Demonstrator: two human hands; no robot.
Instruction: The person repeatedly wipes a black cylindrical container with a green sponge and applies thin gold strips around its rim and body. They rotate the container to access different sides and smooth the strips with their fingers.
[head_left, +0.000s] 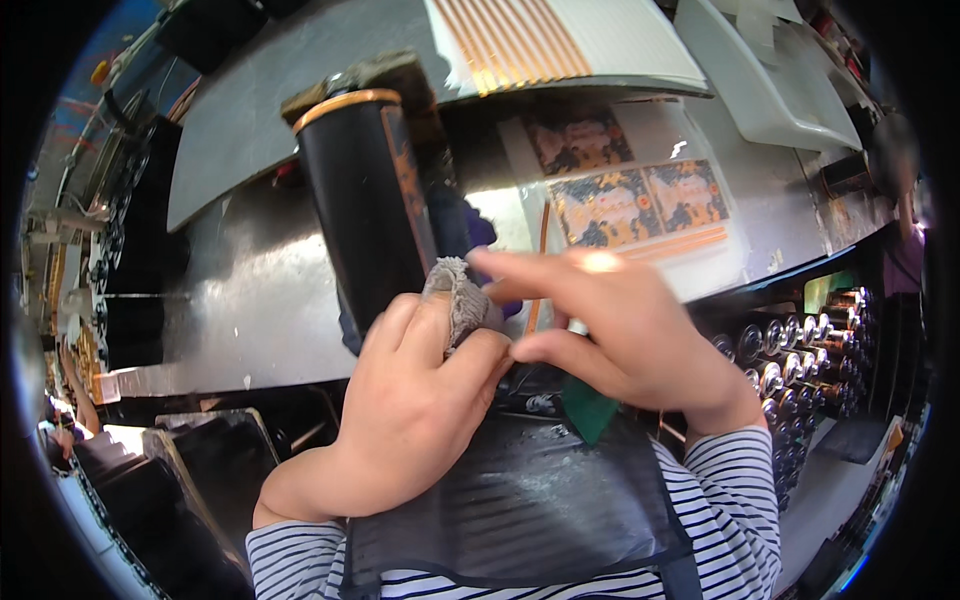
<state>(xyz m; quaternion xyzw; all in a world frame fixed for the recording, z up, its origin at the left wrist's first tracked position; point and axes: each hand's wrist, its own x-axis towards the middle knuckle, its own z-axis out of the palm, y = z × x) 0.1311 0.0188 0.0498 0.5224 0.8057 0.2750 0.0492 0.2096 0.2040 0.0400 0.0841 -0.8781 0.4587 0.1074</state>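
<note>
The left hand (415,410) presses a small grey cloth (457,298) against the side of a tall black cylinder (362,205) with a gold band near its top; the cylinder stands tilted over the grey metal bench (240,300). The right hand (625,335) reaches in from the right, its fingers (520,265) stretched toward the cloth and the cylinder, a green flat piece (588,408) showing just below its palm. Both forearms wear striped sleeves, and a dark apron (520,500) lies beneath them. On the bench behind lie sheets of printed labels (625,195) with gold stripes. Rows of shiny metal caps (800,350) stand at the right.
</note>
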